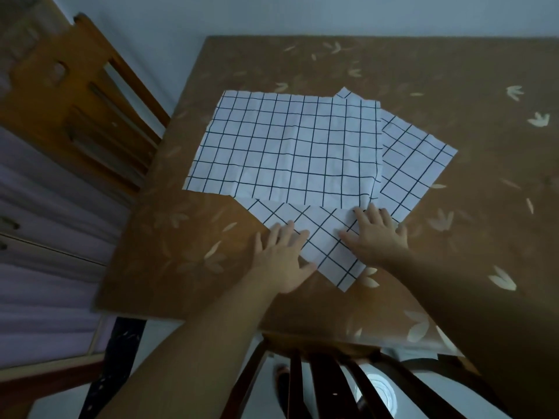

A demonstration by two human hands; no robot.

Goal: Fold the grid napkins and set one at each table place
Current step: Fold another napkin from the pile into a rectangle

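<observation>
Top napkin (pixel 287 146), white with dark grid, lies flat on table (pixel 453 71), chair (pixel 75 95) at far left. Lower napkin (pixel 326 246) sits diagonal beneath it. Left hand (pixel 281 255) flat, fingers spread, on its near-left edge; right hand (pixel 378 234) flat, spread, pressing it.

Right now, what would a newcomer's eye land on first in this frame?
A white grid napkin spread flat mid-table stands out against the brown leaf-print tablecloth, with a second grid napkin lying askew beneath it. Near the front edge, the left hand and right hand rest flat on that lower napkin's corner. A wooden chair stands at the table's left.
</observation>
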